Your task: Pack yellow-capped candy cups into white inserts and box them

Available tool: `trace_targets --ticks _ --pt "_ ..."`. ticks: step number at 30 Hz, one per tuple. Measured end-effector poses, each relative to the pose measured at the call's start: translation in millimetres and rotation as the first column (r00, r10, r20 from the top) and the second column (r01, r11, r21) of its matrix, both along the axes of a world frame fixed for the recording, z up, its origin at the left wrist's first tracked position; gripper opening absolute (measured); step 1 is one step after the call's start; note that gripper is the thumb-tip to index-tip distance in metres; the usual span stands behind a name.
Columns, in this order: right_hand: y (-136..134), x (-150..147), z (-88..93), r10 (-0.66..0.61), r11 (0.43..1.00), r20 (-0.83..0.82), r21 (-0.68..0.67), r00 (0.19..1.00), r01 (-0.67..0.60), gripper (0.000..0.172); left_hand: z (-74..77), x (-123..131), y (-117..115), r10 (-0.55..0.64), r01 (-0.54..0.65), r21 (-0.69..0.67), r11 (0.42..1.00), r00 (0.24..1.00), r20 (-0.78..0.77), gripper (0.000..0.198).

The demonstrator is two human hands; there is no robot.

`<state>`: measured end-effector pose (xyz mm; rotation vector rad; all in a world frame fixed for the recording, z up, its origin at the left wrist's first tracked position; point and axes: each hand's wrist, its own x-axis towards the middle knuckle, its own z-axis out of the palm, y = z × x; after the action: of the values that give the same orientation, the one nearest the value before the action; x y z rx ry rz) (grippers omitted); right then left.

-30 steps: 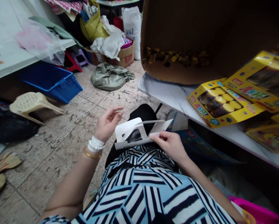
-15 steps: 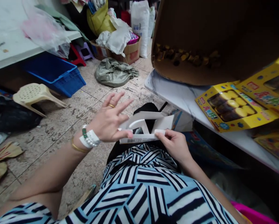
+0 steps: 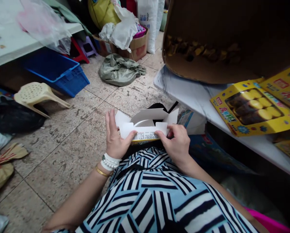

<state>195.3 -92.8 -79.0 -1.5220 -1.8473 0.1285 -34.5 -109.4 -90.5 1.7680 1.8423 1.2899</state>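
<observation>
A small cardboard box (image 3: 146, 130), white inside with printing and a yellow edge on its near side, rests over my lap with its flaps standing up. My left hand (image 3: 116, 136) holds its left end, thumb pressed on the near panel and fingers raised along the side flap. At the right end, my right hand (image 3: 177, 142) grips the same panel between thumb and bent fingers. A curved white edge shows through the box's opening. What lies deeper inside is hidden.
On the marble-patterned table (image 3: 183, 92) at right stand yellow window boxes (image 3: 251, 106) and a large carton (image 3: 195, 72) holding brown-and-yellow pieces. A blue crate (image 3: 72, 79), a cream stool (image 3: 38, 94) and a grey-green bag (image 3: 119, 69) are on the floor.
My left hand has come down from above the box onto its left end. The near panel and side flaps now stand more upright, and my right hand keeps its grip.
</observation>
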Motion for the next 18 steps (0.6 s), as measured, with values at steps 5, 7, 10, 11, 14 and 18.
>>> trace_targets --ticks 5,7,10,11,14,18 --pt "-0.3 0.3 -15.1 0.049 0.985 -0.146 0.169 0.988 -0.024 0.090 -7.7 4.9 2.2 0.007 -0.008 0.010 1.000 0.985 0.172 0.126" --pt "1.5 -0.1 -17.0 0.121 0.988 -0.226 0.121 0.967 -0.095 0.105 -9.1 6.7 4.0 0.008 -0.011 0.010 1.000 0.974 0.225 0.127" --pt "4.3 0.7 -17.1 0.240 0.965 -0.223 -0.048 0.945 -0.256 0.096 -16.9 8.3 7.9 0.041 -0.029 -0.040 0.999 0.935 0.352 0.131" --pt "5.1 1.8 -16.7 0.291 0.941 -0.220 -0.107 0.931 -0.320 0.091 -20.7 8.5 9.3 0.058 -0.020 -0.094 0.995 0.906 0.419 0.130" --pt "8.3 6.5 -15.4 0.376 0.863 -0.350 -0.204 0.858 -0.461 0.074 -30.9 9.4 11.0 0.090 0.065 -0.241 0.968 0.809 0.581 0.116" --pt "17.4 6.9 -16.3 0.156 0.904 -0.527 -0.265 0.835 -0.336 0.055 -32.9 11.5 7.1 0.089 0.105 -0.275 0.956 0.788 0.610 0.100"
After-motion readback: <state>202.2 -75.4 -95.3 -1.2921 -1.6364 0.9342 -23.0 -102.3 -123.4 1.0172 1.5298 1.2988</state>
